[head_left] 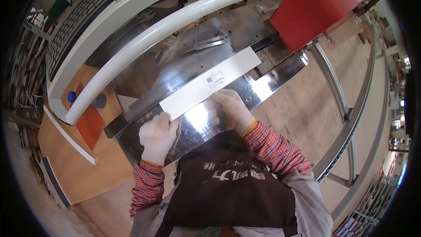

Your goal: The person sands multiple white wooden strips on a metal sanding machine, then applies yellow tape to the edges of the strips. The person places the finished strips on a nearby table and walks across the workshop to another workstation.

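A long white panel strip (206, 83) with a small printed label lies on the shiny metal machine table (272, 83). My left hand (157, 135), in a white knit glove, rests on the strip's near left end. My right hand (230, 109), also gloved, presses flat on the strip's near edge by the label. Both forearms wear red plaid sleeves. A dark apron covers my chest below.
A red machine housing (318, 4) stands at the upper right over the table. White curved panels (144, 35) arch across the upper left. An orange-brown board (83, 158) with white edge strips lies at the left. Metal rails (351, 123) run along the right.
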Demonstrator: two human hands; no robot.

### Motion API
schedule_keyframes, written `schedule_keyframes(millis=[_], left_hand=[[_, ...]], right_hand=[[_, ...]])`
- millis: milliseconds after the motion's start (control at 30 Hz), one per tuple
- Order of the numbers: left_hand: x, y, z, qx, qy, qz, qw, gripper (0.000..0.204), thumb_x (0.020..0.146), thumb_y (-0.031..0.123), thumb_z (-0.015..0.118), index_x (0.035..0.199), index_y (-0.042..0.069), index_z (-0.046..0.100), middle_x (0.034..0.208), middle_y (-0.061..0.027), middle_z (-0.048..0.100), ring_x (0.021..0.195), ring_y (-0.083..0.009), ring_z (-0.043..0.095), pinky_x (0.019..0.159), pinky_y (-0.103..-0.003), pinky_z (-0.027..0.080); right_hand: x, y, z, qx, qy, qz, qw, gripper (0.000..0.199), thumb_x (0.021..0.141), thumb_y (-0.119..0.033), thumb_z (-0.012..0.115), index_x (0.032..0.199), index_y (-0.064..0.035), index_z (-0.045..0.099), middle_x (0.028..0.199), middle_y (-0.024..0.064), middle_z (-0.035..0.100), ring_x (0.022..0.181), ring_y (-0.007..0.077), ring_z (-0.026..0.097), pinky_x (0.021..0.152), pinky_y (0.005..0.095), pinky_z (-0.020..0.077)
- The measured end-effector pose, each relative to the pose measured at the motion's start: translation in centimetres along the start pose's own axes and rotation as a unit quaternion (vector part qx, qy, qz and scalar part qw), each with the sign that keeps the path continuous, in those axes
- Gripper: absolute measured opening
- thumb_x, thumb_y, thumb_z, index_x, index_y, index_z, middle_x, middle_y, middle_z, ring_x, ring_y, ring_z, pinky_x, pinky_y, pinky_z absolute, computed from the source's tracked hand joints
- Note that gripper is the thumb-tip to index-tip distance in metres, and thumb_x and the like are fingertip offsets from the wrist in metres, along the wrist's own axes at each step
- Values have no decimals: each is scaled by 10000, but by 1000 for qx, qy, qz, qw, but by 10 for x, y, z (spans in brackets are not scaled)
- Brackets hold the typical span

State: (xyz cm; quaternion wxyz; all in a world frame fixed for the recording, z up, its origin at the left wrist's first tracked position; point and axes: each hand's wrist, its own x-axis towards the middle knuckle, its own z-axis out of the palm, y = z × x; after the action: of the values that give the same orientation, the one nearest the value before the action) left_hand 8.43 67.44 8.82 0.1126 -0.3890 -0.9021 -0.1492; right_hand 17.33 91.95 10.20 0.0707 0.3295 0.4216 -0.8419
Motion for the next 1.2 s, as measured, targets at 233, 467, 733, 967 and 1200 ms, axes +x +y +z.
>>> schedule_keyframes(millis=[233, 467, 733, 967, 1200], left_hand=[[4, -1, -2, -12, -7, 11, 1000, 325, 847, 305, 839, 721, 97, 624, 623, -91, 592, 563, -292, 667, 549, -422, 537], [4, -3, -1, -16, 0, 19, 1000, 336, 841, 318, 843, 721, 91, 625, 629, -104, 618, 569, -306, 675, 551, -422, 542], [5, -2, -2, -28, -4, 5, 1000, 334, 831, 310, 854, 718, 93, 627, 617, -110, 632, 564, -306, 674, 553, -422, 543], [6, -1, -5, -29, -19, -13, 999, 333, 834, 317, 852, 721, 94, 633, 613, -109, 632, 566, -308, 676, 559, -423, 547], [6, 1, -6, -33, -31, -24, 999, 323, 838, 322, 841, 730, 94, 640, 615, -110, 633, 570, -311, 678, 564, -424, 547]], right_hand=[[-1, -2, -3, -37, -15, -34, 999, 242, 1038, -147, 516, 1046, 63, 637, 867, 139, 702, 594, 217, 645, 477, 352, 537], [0, -1, -7, -17, -45, -38, 998, 250, 1035, -144, 512, 1025, 67, 645, 854, 138, 703, 581, 215, 646, 475, 346, 541], [-2, -7, -5, -22, -30, 8, 999, 270, 1042, -166, 498, 1032, 56, 652, 850, 122, 699, 574, 207, 639, 477, 335, 533], [-9, -16, 4, 11, -4, 18, 1000, 255, 1009, -142, 558, 854, 33, 661, 652, 108, 656, 476, 180, 608, 460, 273, 508], [-10, -16, 6, 9, 11, 25, 1000, 244, 1000, -155, 568, 863, 20, 668, 655, 104, 671, 454, 180, 614, 410, 268, 485]])
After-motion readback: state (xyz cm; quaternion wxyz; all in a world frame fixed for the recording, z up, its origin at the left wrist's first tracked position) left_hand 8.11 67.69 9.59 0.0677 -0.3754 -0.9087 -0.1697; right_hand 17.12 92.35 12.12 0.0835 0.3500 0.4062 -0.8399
